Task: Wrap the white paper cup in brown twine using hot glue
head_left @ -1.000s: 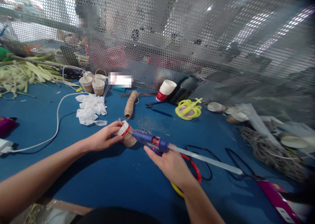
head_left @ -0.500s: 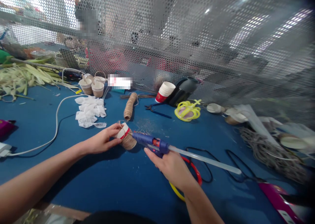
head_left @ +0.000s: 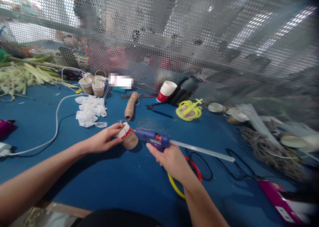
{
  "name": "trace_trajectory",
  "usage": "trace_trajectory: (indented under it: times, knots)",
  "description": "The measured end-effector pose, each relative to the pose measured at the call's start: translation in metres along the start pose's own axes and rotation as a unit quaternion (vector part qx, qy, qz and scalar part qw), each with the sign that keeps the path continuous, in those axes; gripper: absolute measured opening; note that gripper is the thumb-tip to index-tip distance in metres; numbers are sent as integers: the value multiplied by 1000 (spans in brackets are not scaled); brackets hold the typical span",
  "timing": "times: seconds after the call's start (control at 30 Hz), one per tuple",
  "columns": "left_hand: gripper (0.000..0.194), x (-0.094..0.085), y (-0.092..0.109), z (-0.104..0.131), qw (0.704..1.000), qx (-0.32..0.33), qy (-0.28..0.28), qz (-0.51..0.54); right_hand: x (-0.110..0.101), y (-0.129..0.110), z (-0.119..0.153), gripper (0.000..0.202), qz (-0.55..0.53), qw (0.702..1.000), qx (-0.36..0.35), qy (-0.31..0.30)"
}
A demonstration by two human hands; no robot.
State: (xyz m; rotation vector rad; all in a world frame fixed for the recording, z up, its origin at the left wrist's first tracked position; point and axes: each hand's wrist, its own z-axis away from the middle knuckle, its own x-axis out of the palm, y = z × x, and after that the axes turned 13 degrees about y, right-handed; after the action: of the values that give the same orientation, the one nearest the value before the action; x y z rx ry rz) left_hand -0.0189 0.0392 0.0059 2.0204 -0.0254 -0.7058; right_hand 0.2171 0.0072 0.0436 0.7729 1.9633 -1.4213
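My left hand [head_left: 107, 139] grips a paper cup [head_left: 129, 139] by its rim end. The cup lies tilted, its lower part wrapped in brown twine, with a red and white band bare near the rim. In my right hand [head_left: 171, 159] is a blue hot glue gun [head_left: 151, 136], its nozzle close to the twine; whether it touches I cannot tell. A long clear glue stick [head_left: 201, 150] sticks out of the gun's back. Just beyond the cup lies a roll of twine [head_left: 131, 106], with a strand leading towards the cup.
White lace [head_left: 91, 110] and twine-wrapped cups [head_left: 98, 87] lie to the left. Farther back are pliers [head_left: 159, 111], stacked paper cups [head_left: 166, 90] and a yellow crown-shaped piece [head_left: 188, 110]. Grey cord [head_left: 271, 154] and a purple power strip [head_left: 276, 200] lie right. A perforated metal screen [head_left: 149, 37] stands behind.
The glue gun has levelled slightly, and its glue stick's rear end has swung up and left. My left hand still holds the cup. The whole view has shifted a little.
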Motion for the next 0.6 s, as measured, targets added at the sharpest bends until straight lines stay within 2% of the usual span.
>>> trace_trajectory:
  times: [0.33, 0.47, 0.6]
  knots:
    - [25, 0, 0, -1, 1000, -3, 2, 9, -2, -5, 5, 22, -18, 1000, 7, -12]
    - [25, 0, 0, -1, 1000, 3, 1, 14, -4, -8, 9, 24, -28, 999, 32, -33]
    - [24, 0, 0, -1, 1000, 5, 2, 10, -4, -10, 8, 23, -45, 998, 44, -30]
